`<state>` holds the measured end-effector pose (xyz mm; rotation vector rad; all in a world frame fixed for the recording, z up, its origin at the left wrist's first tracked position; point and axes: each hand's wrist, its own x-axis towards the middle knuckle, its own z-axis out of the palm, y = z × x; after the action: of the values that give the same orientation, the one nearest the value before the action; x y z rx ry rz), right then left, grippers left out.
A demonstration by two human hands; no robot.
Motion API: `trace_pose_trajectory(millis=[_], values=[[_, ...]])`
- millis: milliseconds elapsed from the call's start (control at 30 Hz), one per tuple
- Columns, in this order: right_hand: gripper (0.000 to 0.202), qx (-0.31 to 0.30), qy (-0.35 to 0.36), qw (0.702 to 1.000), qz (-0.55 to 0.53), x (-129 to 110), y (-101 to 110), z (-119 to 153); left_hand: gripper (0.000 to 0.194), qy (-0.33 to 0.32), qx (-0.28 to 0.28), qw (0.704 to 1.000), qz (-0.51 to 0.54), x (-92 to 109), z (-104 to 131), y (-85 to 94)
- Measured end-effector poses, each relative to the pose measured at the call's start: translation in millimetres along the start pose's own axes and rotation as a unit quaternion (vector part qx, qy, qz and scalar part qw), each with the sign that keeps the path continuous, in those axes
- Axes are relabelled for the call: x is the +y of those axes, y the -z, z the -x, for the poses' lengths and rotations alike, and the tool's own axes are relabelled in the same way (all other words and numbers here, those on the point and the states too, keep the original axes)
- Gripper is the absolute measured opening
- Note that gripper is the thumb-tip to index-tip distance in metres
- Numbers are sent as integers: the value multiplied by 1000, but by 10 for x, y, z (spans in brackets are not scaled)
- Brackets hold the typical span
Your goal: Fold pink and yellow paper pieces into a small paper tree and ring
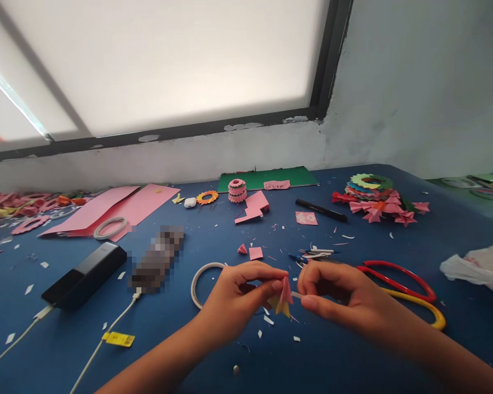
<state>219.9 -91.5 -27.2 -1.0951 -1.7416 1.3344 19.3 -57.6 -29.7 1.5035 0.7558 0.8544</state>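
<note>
Between thumb and index finger, my left hand [246, 293] pinches a folded paper piece [286, 293], pink at the top with yellow at its lower edge. My right hand [332, 290] is closed in a pinch on a small whitish strip [297, 295], whose end is at or very near the folded paper; I cannot tell if they touch. A roll of tape [197, 282] lies partly hidden behind my left hand. Scissors with one red and one yellow handle [429, 312] lie behind my right wrist, their blades hidden.
A power bank [86, 276] and a blurred phone-like device [158, 262] with cables lie at left. Pink sheets [102, 205], another tape roll [110, 227], a black marker [321, 210], stacked paper rings [237, 191] and a paper-flower pile [372, 191] stand farther back. Scraps are scattered around.
</note>
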Motion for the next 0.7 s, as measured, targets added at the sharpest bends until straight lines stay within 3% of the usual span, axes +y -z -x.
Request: trace_pose_trajectory(millis=[433,567,700], values=[[23,12,-10,1000,20,36,-30,-51,13,26,-8,1000,-4,26,51,-57],[22,13,-5,999,39,41,-32,-53,15,8,-12,1000,-15,7,51,-54],[21,19,9,997,69,45,-38,-54,17,-52,-12,996,-71,-7,47,-45]])
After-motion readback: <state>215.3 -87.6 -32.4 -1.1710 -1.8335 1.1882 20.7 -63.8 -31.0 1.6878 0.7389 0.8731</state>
